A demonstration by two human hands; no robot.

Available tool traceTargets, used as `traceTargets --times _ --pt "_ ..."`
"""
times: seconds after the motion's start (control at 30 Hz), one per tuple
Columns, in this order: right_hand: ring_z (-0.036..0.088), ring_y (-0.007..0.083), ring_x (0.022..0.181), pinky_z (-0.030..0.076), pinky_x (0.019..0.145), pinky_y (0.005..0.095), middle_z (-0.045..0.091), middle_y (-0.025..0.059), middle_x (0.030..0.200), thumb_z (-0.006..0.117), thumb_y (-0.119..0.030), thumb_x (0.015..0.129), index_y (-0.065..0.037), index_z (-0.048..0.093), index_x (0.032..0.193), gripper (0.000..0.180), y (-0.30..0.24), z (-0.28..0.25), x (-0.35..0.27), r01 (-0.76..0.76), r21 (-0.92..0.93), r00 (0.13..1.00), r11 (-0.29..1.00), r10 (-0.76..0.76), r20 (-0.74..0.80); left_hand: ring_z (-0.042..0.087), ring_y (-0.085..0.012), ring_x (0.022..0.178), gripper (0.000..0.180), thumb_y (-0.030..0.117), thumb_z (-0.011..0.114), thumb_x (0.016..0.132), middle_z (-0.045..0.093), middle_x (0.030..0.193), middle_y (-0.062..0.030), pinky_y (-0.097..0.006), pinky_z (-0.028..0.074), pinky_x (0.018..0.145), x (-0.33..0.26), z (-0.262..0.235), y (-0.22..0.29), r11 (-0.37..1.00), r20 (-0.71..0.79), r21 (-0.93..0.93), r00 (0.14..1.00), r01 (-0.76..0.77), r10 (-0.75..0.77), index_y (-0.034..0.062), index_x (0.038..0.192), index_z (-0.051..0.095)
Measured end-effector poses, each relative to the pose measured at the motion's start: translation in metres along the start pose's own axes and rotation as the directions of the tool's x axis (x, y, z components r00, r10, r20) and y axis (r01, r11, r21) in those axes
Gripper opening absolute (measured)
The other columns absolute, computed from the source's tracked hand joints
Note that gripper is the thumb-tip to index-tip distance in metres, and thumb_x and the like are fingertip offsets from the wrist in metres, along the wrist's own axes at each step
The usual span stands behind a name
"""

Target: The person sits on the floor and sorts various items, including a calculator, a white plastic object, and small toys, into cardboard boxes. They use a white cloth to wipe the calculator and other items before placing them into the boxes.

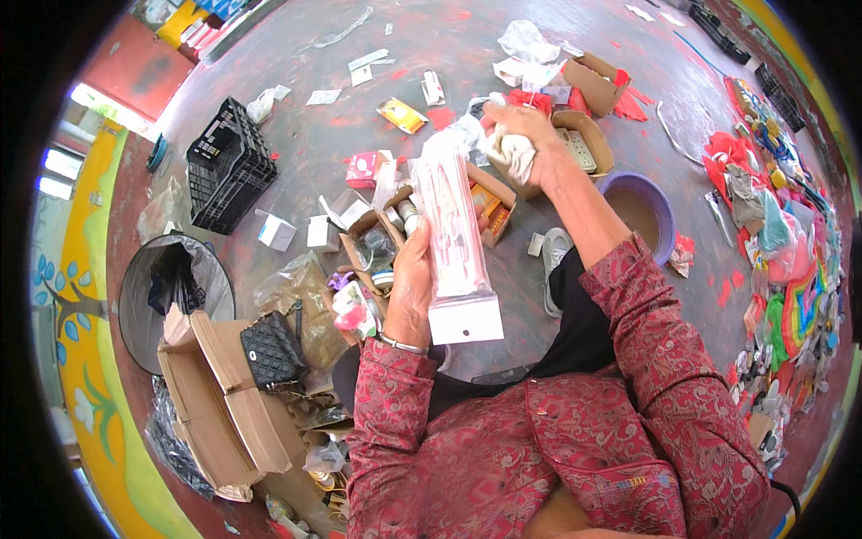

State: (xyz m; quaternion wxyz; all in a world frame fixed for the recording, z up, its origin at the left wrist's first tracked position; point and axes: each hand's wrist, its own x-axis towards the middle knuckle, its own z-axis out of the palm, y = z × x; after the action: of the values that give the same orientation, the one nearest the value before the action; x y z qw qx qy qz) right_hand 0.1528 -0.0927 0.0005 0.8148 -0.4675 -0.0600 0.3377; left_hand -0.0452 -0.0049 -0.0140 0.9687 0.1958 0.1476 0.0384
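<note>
i watch from far off and see my left hand (413, 292) hold a long clear packet (453, 229) by its left edge. the thumb is on that edge, and i cannot see all the other fingers, as some are hidden by the packet. the packet has pink and white things in it. it is held up in front of the body, with its white flap (465, 321) at the near end. the flap has a small hole in it.

my right hand (532, 130) is up past the far end of the packet. its fingers are bent in around a bunched white cloth (512, 160). the tips are not easy to see.

near the left hand there is an open box of small things (357, 242). some orange boxes (489, 211) sit in a brown box, just to the right of the packet. a purple tub (666, 211) stands near the right arm, with a shoe (554, 269) to the left of it.

on the gray floor (310, 135) i see a yellow box (402, 115), a pink box (363, 169) and a black crate (229, 171). a black bag (272, 350) lies by a big cardboard box (235, 404) on the left. far to the right is a long pile of bright bits (790, 238).
</note>
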Motion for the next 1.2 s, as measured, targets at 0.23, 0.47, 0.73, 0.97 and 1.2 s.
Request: traceTargets --times 0.23,0.47,0.73,0.97,1.2 --pt "0.054 0.0102 0.06 0.044 0.051 0.024 0.057 0.0062 0.071 0.067 -0.011 0.067 0.001 0.058 0.087 0.025 0.039 0.028 -0.035 -0.048 -0.314 0.94 0.948 0.149 0.307 0.06 -0.0259 0.077 0.049 0.034 0.024 0.093 0.059 0.09 -0.0172 -0.036 0.05 0.067 -0.002 -0.029 0.007 0.818 -0.127 0.571 0.979 -0.062 0.162 -0.0061 0.11 0.047" --pt "0.056 0.0114 0.065 0.046 0.06 0.0273 0.06 0.008 0.071 0.061 -0.014 0.07 0.002 0.061 0.083 0.02 0.043 0.028 -0.026 0.39 -0.814 0.876 0.431 -0.447 0.184 0.054 -0.014 0.094 0.036 0.021 0.04 0.092 0.052 0.111 -0.0071 -0.027 0.045 0.078 0.005 -0.027 -0.005 0.703 -0.077 0.701 0.968 -0.117 0.238 -0.0016 0.12 0.041" --pt "0.055 0.0168 0.068 0.043 0.062 0.0282 0.058 0.0089 0.074 0.058 -0.015 0.075 -0.001 0.06 0.084 0.017 0.027 0.049 -0.028 0.563 -0.646 0.747 0.516 -0.652 0.13 0.049 -0.0109 0.057 0.027 0.027 0.039 0.091 0.053 0.073 -0.0025 -0.023 0.042 0.049 0.016 -0.017 -0.005 0.942 -0.217 0.324 0.963 -0.083 0.159 0.0032 0.097 0.051" --pt "0.057 0.0173 0.071 0.045 0.066 0.0293 0.06 0.0083 0.079 0.054 -0.013 0.08 -0.006 0.057 0.102 0.023 0.032 0.044 -0.041 0.414 -0.862 0.85 0.292 -0.465 0.25 0.055 -0.015 0.057 0.023 0.019 0.043 0.086 0.058 0.074 -0.0071 -0.029 0.047 0.053 0.031 -0.035 -0.034 0.926 -0.025 0.311 0.972 -0.214 0.233 0.0002 0.088 0.057" --pt "0.057 0.013 0.073 0.046 0.065 0.0249 0.06 0.0088 0.085 0.057 -0.005 0.078 0.001 0.059 0.095 0.017 0.049 0.063 -0.055 0.548 -0.7 0.785 0.458 -0.571 0.24 0.056 -0.0175 0.078 0.028 0.023 0.041 0.087 0.055 0.085 -0.0102 -0.035 0.045 0.065 0.05 -0.048 -0.059 0.795 -0.308 0.495 0.784 -0.352 0.539 -0.002 0.094 0.052"
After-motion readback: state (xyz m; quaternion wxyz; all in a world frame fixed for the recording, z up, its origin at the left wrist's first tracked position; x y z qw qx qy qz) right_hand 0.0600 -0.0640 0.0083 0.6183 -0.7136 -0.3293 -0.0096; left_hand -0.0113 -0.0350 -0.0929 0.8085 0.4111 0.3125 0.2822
